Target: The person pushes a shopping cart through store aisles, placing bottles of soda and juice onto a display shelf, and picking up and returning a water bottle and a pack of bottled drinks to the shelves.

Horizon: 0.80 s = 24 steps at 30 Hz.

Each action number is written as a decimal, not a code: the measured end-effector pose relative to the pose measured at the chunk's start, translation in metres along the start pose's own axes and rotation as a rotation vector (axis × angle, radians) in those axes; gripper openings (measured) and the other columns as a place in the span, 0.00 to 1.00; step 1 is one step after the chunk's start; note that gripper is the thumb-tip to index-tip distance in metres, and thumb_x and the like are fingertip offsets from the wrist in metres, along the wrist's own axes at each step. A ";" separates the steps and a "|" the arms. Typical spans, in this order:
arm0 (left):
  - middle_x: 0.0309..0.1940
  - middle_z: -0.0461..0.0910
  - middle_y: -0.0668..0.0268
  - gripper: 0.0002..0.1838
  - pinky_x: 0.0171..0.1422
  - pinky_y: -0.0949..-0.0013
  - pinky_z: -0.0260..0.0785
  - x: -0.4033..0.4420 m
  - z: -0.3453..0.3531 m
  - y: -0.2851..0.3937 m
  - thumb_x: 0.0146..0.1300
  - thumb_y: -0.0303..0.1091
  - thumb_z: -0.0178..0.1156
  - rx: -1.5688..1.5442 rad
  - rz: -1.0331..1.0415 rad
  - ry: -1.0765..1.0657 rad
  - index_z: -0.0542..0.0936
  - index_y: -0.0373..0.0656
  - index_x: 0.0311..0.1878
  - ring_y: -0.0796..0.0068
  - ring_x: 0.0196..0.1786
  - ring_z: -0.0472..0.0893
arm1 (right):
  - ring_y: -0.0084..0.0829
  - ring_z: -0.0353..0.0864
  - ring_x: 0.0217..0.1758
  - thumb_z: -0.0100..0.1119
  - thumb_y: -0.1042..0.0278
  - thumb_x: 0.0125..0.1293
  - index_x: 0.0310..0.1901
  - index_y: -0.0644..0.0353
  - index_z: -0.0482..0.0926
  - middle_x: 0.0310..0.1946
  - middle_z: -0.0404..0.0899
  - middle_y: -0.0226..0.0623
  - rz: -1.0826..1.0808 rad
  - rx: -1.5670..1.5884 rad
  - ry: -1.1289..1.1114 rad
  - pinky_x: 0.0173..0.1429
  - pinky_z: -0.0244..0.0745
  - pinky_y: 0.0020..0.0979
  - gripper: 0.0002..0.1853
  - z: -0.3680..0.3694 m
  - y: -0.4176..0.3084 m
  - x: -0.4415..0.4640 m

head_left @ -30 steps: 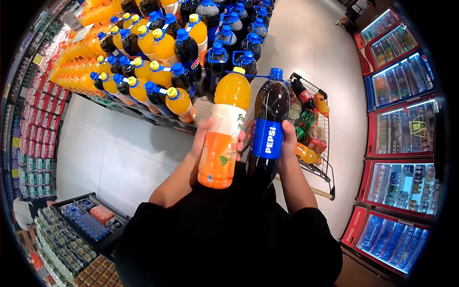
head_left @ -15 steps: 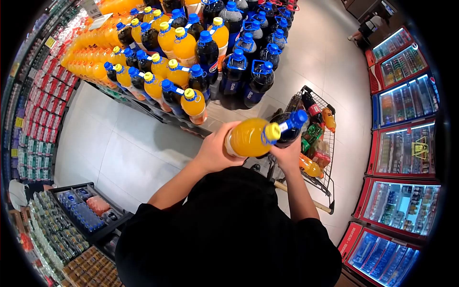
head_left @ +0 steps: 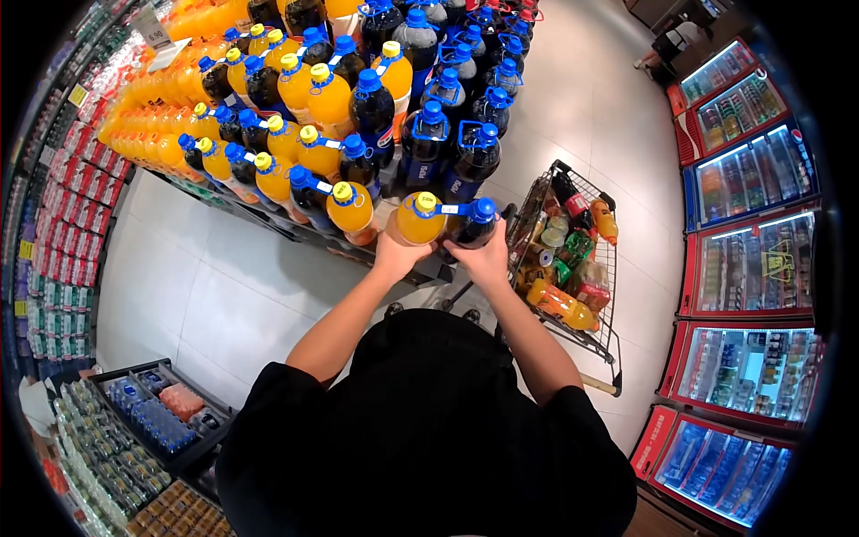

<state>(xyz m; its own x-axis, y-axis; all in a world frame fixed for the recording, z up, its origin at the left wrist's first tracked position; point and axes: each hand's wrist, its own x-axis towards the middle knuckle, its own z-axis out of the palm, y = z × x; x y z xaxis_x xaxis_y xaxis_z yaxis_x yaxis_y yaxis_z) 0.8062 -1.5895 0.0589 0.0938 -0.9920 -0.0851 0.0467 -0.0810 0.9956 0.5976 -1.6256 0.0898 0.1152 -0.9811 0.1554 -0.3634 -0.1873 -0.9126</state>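
Observation:
My left hand (head_left: 396, 257) is wrapped round an orange juice bottle (head_left: 419, 217) with a yellow cap. Round a dark cola bottle (head_left: 472, 227) with a blue cap, my right hand (head_left: 483, 258) is closed. A blue band with a white tag joins the two necks. Both bottles stand upright side by side at the near edge of the display, their lower parts hidden by my hands. Just left of them is another yellow-capped juice bottle (head_left: 350, 211); beyond stand dark Pepsi bottles (head_left: 422, 148).
A wire shopping cart (head_left: 611, 309) with several bottles stands right of my hands. Red-framed drink coolers (head_left: 684, 353) line the right side. Stacked packs (head_left: 72, 233) fill the left shelves, and a dark crate (head_left: 161, 407) is at lower left. A person (head_left: 677, 40) is far back.
The joined bottles, first held up with labels facing me, were tipped, then moved forward to the display edge and now show their caps from above. Both hands still hold them.

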 end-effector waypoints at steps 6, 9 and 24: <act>0.54 0.88 0.57 0.34 0.62 0.59 0.79 0.020 0.002 -0.013 0.54 0.29 0.80 0.046 0.213 0.324 0.76 0.38 0.63 0.62 0.57 0.88 | 0.46 0.85 0.66 0.92 0.56 0.51 0.74 0.61 0.64 0.64 0.81 0.49 -0.003 -0.136 0.059 0.70 0.80 0.44 0.54 0.025 0.019 0.016; 0.57 0.87 0.57 0.36 0.67 0.58 0.78 0.034 0.008 -0.029 0.55 0.29 0.80 0.151 0.268 0.400 0.75 0.39 0.67 0.59 0.61 0.87 | 0.43 0.85 0.66 0.91 0.61 0.53 0.74 0.62 0.64 0.64 0.81 0.48 -0.050 -0.050 0.052 0.70 0.80 0.41 0.53 0.026 0.027 0.021; 0.53 0.88 0.48 0.30 0.62 0.49 0.80 0.030 0.023 -0.033 0.55 0.33 0.79 0.331 0.004 0.502 0.80 0.39 0.61 0.40 0.59 0.86 | 0.41 0.89 0.58 0.84 0.72 0.55 0.65 0.58 0.75 0.54 0.87 0.42 0.055 -0.131 -0.216 0.63 0.81 0.40 0.36 0.034 0.069 0.033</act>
<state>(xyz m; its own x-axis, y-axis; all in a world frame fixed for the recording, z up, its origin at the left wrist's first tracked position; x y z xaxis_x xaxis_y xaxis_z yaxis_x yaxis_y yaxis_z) 0.7843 -1.6190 0.0240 0.5555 -0.8315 -0.0085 -0.2595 -0.1830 0.9483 0.6081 -1.6696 0.0188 0.2817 -0.9595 0.0094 -0.4898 -0.1522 -0.8585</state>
